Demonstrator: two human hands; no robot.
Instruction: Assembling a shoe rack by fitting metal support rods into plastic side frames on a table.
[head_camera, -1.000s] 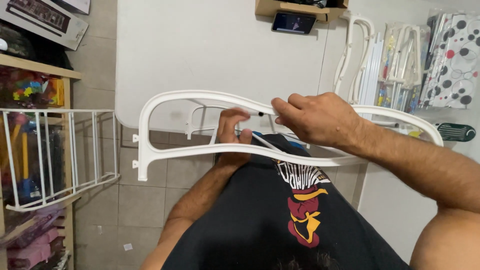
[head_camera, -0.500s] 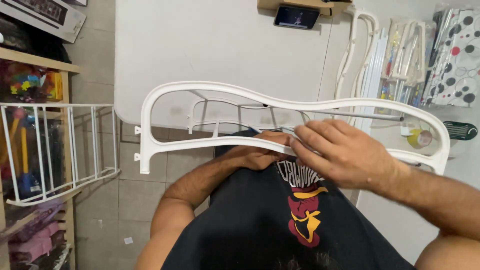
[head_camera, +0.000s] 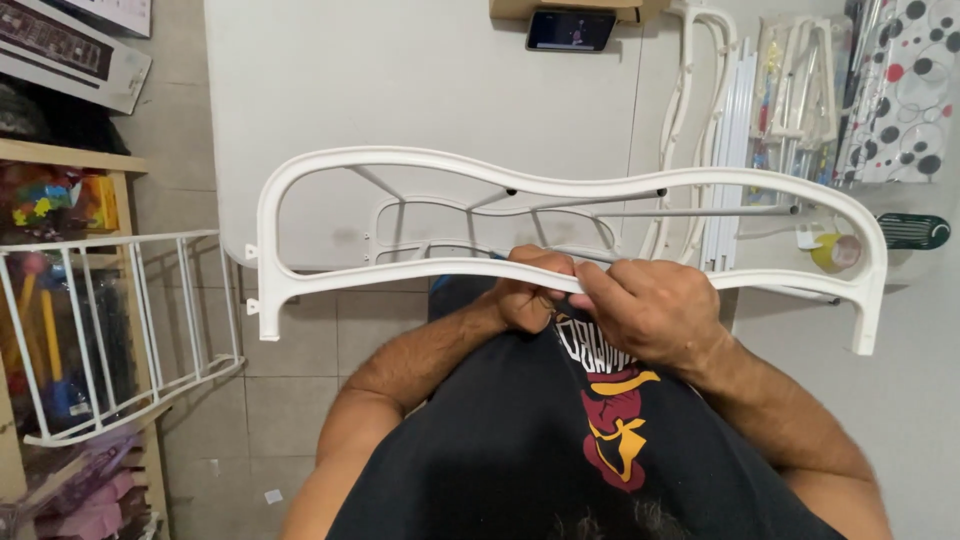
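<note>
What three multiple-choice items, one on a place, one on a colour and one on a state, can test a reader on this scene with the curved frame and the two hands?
1. Where do both hands grip the curved frame?
A. on its lower bar, near the middle
B. at its two outer ends
C. on its upper bar

2. What colour is the curved frame?
A. black
B. white
C. red

3. How is the frame held?
A. it lies flat on the floor
B. it hangs from a wall hook
C. it is lifted in front of the person's chest

Answers:
1. A: the left hand and the right hand close side by side around the lower bar.
2. B: every bar of it is white.
3. C: it is in the air above the black shirt, carried only by the hands.
</note>
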